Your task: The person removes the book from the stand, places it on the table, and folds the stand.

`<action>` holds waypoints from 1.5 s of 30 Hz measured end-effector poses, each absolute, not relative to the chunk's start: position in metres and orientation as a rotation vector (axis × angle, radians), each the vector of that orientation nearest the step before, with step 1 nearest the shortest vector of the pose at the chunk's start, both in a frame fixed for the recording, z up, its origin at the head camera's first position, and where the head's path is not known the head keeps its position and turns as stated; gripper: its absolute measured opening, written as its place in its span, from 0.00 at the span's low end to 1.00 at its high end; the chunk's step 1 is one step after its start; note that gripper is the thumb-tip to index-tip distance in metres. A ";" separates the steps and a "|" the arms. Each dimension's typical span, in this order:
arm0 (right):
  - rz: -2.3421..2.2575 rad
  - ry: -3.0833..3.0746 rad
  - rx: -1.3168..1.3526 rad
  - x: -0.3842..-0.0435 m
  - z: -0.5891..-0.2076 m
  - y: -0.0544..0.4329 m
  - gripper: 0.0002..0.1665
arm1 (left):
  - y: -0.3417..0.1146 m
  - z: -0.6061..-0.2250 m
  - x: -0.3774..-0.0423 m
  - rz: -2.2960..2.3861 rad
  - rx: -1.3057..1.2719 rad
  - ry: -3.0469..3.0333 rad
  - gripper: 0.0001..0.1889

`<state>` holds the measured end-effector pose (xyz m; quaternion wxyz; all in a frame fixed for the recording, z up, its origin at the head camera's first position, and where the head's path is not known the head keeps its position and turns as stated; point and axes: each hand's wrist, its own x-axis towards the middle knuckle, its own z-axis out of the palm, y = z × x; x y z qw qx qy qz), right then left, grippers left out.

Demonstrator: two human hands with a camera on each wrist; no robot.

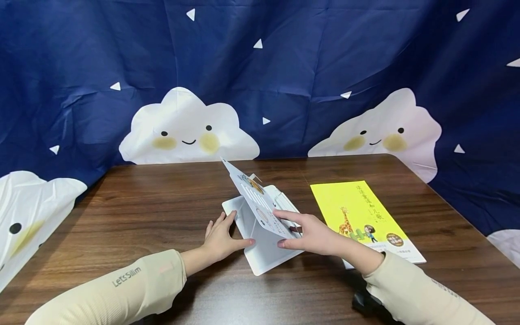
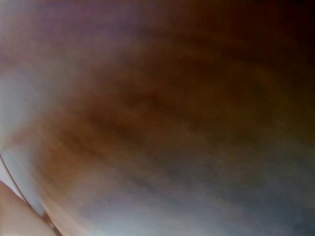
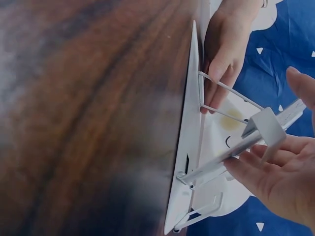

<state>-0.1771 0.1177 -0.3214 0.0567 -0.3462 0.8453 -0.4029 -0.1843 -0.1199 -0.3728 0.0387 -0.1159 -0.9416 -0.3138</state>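
Note:
A white metal book stand (image 1: 260,205) stands at the middle of the table, its printed upper panel tilted up from the flat base. My left hand (image 1: 219,239) rests at the base's left edge, fingers spread, with the index finger and thumb touching it. In the right wrist view that left hand (image 3: 226,54) is beside the thin wire legs (image 3: 231,91) between base and panel. My right hand (image 1: 318,232) holds the panel's lower right side, fingers on one face and thumb towards the other. The left wrist view is mostly blurred; neither hand's hold shows there.
A yellow children's book (image 1: 365,221) with a giraffe on its cover lies flat on the brown wooden table (image 1: 162,194), right of the stand. A dark object (image 1: 363,302) is partly hidden under the right forearm. A blue cloud-patterned cloth (image 1: 284,81) hangs behind the table.

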 end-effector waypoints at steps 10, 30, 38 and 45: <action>-1.271 2.586 -0.986 -0.175 -0.327 0.121 0.37 | -0.120 -0.374 -0.186 -0.949 -0.371 -2.886 0.46; -1.396 2.543 -1.011 -0.173 -0.333 0.124 0.29 | -0.118 -0.369 -0.182 -0.956 -0.357 -2.875 0.44; -1.567 2.428 -0.941 -0.174 -0.335 0.131 0.26 | -0.120 -0.369 -0.183 -0.942 -0.365 -2.879 0.44; -1.656 2.451 -0.858 -0.175 -0.338 0.136 0.24 | -0.119 -0.370 -0.183 -0.916 -0.364 -2.888 0.43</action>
